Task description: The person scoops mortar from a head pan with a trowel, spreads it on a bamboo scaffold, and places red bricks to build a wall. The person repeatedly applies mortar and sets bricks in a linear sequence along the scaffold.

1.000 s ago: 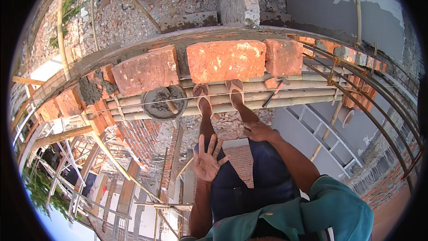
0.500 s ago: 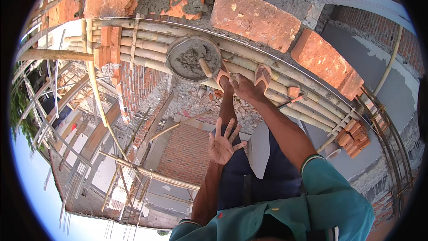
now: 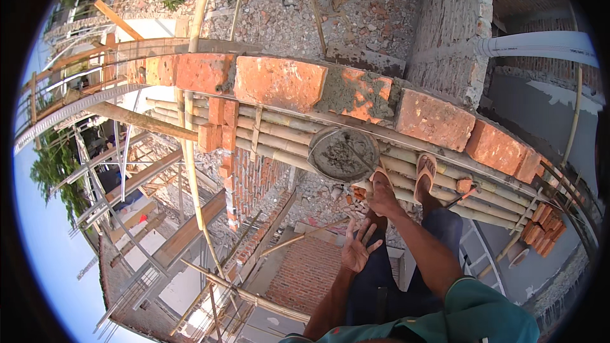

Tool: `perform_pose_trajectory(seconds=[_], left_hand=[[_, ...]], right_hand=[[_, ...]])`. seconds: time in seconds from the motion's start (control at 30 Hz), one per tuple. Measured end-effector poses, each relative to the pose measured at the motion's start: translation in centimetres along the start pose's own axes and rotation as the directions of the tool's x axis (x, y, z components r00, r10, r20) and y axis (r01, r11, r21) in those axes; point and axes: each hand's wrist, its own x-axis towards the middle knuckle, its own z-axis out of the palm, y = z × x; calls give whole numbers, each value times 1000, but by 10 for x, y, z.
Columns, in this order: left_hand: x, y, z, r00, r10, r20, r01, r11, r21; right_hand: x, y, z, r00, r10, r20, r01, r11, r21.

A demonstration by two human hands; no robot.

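My left hand (image 3: pixel 359 253) is held palm up with its fingers spread and nothing in it. Just beyond it, my right hand (image 3: pixel 383 203) reaches down beside my sandalled foot, near the rim of a round bucket (image 3: pixel 311 159). Its fingers look curled; what they hold, if anything, is hidden. Wet grey mortar (image 3: pixel 345 154) fills the bucket, which stands on bamboo poles (image 3: pixel 279 141). Beyond the bucket runs a course of orange bricks (image 3: pixel 279 81). A patch of mortar (image 3: pixel 348 96) is spread over part of its top. A taut string follows the near edge of the course.
My feet in sandals (image 3: pixel 426 174) stand on the bamboo platform, with gaps and rubble below. Stacked bricks (image 3: pixel 219 127) are at left, another brick pile (image 3: pixel 542 228) at right. A brick piece (image 3: pixel 464 185) lies by my foot. A white pipe (image 3: pixel 540 46) crosses at upper right.
My view has tilted up and to the left, so more of the brick course shows. My left hand is nearer the right one. The wooden handle seen in the bucket earlier no longer shows clearly.
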Motion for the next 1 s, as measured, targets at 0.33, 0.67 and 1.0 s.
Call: perform_pose_trajectory(seconds=[0.33, 0.67, 1.0], left_hand=[[4, 24, 20, 976, -42, -214, 77, 984, 160], [22, 4, 22, 993, 29, -117, -14, 991, 131], [13, -21, 22, 966, 119, -228, -79, 981, 178]], right_hand=[[-192, -34, -137, 858, -342, -382, 443, 870, 215], [-236, 19, -391, 489, -300, -819, -224, 865, -450], [-179, 132, -444, 811, 254, -526, -580, 462, -671]])
